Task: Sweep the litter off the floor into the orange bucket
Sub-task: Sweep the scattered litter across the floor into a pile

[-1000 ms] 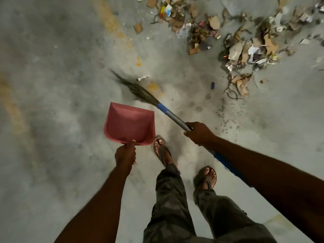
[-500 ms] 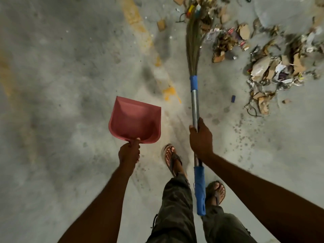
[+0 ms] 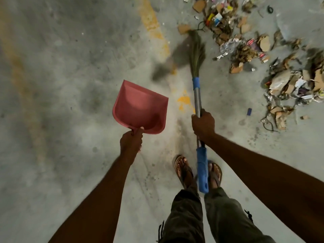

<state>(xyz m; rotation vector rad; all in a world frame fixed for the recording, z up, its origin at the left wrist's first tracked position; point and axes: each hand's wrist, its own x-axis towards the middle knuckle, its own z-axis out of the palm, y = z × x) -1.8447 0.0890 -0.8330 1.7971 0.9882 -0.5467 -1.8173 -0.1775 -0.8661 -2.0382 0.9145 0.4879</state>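
Head view: litter (image 3: 244,50) heaped on floor (image 3: 70,155) ahead-right. Light, loose card/foil, prob scatters easy. R hand (image 3: 203,125) clenched round broom (image 3: 197,97) mid-shaft; L hand (image 3: 131,142) grips dustpan (image 3: 140,106) handle. Orange bucket not in view.

The light was dim and soft. The bristles of the broom (image 3: 197,102) were blurred and threw a smeared shadow (image 3: 163,67) on the floor (image 3: 70,50). The corners looked darker.
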